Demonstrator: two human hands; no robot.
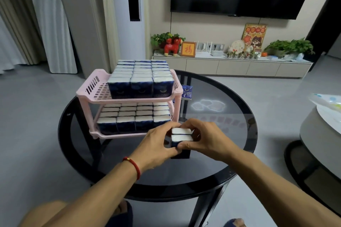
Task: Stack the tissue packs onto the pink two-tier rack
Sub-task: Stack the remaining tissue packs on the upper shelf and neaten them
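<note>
The pink two-tier rack stands on the left part of a round dark glass table. Dark blue tissue packs with white tops fill both tiers: several rows on the upper tier and several on the lower tier. In front of the rack's right end, my left hand and my right hand together grip two tissue packs held side by side just above the table. One more pack stands on the table behind the rack's right post.
A white round table with a plastic bag stands at the right edge. Beyond the glass table are a TV cabinet with plants and ornaments, a wall TV, curtains and a standing air conditioner. Grey floor surrounds the table.
</note>
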